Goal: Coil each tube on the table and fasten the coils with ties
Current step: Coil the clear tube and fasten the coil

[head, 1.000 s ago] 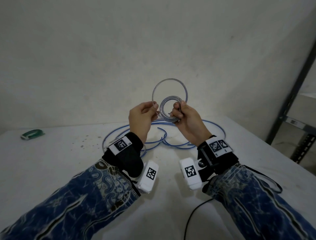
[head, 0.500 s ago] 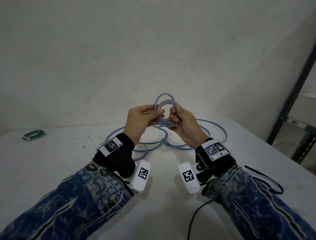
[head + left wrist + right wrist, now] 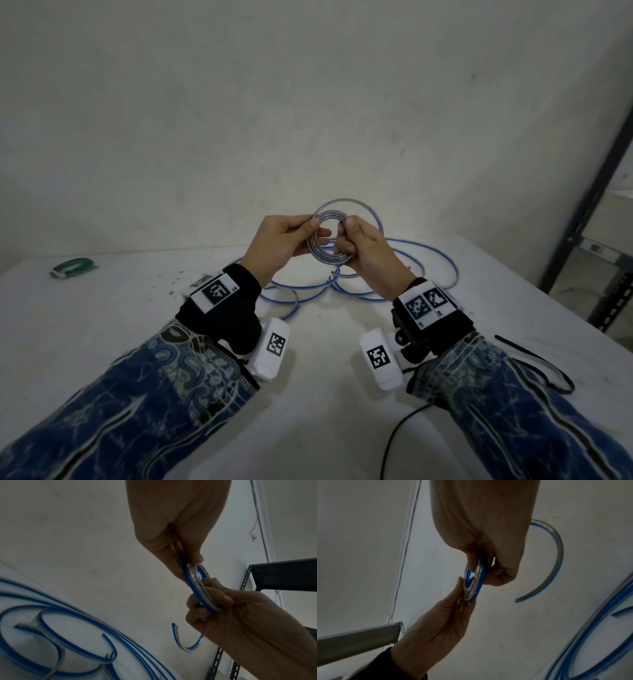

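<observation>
My left hand (image 3: 274, 245) and right hand (image 3: 363, 251), both pinched shut on the coil (image 3: 323, 255), hold it above the table (image 3: 308, 428); its outer loop (image 3: 356, 205) stands wide, so I judge any slackened grip lets the springy tube (image 3: 428, 270) unwind

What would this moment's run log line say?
coiling | left hand and right hand hold coil above table | loose tubes uncoiled | no tie on

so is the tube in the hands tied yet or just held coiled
Just held: left hand and right hand pinch the coil; no tie visible on it.
</observation>
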